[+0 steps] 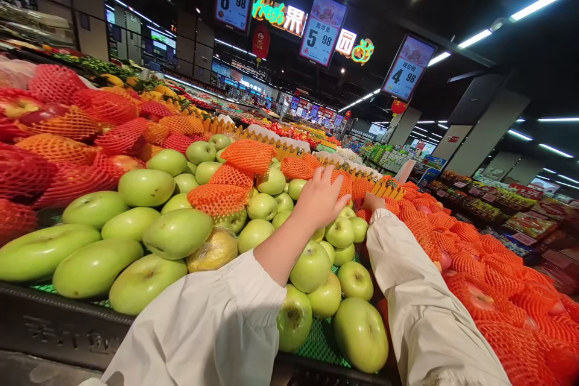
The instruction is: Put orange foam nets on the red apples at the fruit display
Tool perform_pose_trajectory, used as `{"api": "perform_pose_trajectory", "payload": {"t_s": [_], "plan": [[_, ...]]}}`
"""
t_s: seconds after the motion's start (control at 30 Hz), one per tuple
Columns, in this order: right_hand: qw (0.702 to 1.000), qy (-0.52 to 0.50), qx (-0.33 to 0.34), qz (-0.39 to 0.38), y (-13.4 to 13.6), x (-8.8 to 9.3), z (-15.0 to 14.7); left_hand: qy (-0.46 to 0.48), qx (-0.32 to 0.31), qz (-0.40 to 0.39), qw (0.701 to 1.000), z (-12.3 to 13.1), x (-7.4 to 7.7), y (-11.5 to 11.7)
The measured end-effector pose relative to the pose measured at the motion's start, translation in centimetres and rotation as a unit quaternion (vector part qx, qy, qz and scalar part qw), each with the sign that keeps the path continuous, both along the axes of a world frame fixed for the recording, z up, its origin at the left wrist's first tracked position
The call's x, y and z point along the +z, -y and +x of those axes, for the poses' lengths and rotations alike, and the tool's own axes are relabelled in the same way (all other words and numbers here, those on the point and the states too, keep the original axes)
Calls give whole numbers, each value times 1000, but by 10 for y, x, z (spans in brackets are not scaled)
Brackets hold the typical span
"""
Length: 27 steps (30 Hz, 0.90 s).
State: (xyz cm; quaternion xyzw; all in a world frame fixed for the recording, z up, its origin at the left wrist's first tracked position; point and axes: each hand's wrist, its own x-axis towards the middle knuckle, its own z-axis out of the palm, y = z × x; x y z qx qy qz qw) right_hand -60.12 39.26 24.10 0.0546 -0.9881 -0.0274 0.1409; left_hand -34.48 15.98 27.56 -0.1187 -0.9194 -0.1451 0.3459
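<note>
Both my arms, in white sleeves, reach over a heap of green apples (178, 232) on a shop display. My left hand (320, 198) lies over the far apples with its fingers curled down, touching an orange foam net (344, 184); what it grips is hidden. My right hand (373, 201) is mostly hidden behind the left hand and its own cuff, next to the orange-netted fruit. Only a bit of its knuckles shows. Several apples in the heap wear orange foam nets (218, 198).
Red-netted fruit (67, 126) is stacked to the left, orange-netted fruit (497, 289) to the right. A black crate edge (54, 325) fronts the display. Price signs (322, 29) hang overhead. More produce stands and shelves (506, 205) lie beyond.
</note>
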Motion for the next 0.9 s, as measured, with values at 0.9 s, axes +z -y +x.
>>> {"api": "perform_pose_trajectory", "payload": {"t_s": [0.9], "plan": [[837, 244, 432, -232, 63, 147, 157, -41, 19, 145, 988, 3, 0, 0]]}}
